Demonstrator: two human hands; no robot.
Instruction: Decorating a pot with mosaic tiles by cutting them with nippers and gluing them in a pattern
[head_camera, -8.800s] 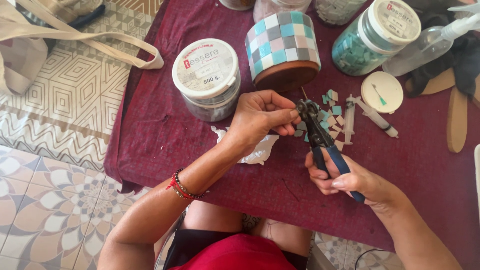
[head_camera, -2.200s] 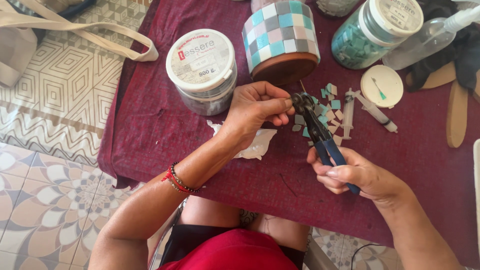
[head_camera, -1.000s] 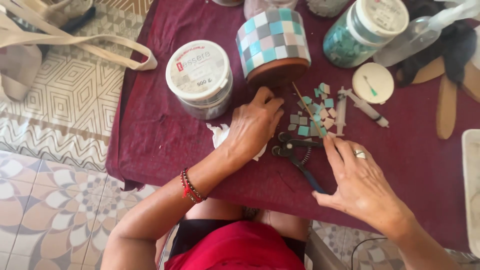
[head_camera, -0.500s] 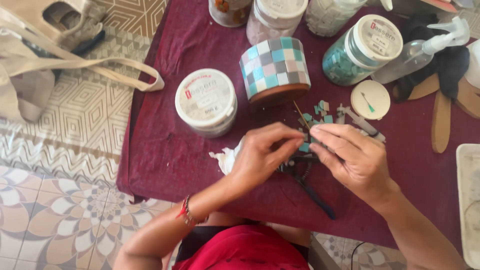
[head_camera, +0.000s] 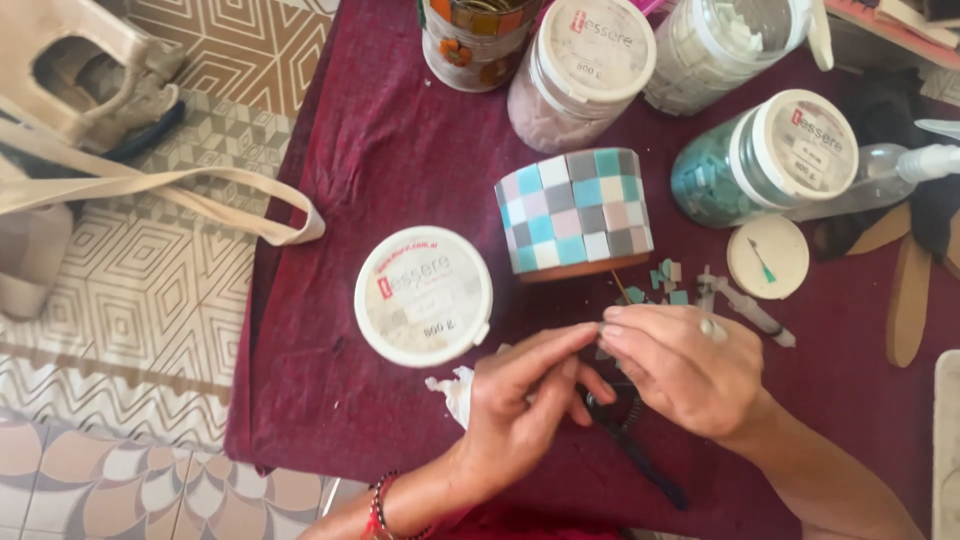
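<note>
Currently left hand (head_camera: 520, 410) and right hand (head_camera: 685, 365) meet fingertip to fingertip at lower centre, each grip pinched narrow on a barely visible tile chip; next move likely needs steady alignment toward the mosaic pot (head_camera: 575, 210).

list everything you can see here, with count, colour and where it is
mosaic pot: 1, teal, grey and pink squares, centre of cloth
white-lidded tubs: 4, one left of pot, three along top
loose tiles: several, teal and grey, right of pot
small round lid: 1, cream, right
pliers: 1, dark handles, lying under the hands
cloth: 1, maroon, covering table
bag: 1, beige, floor left
left hand: fingertips meeting the right's
right hand: ring on a finger
</note>
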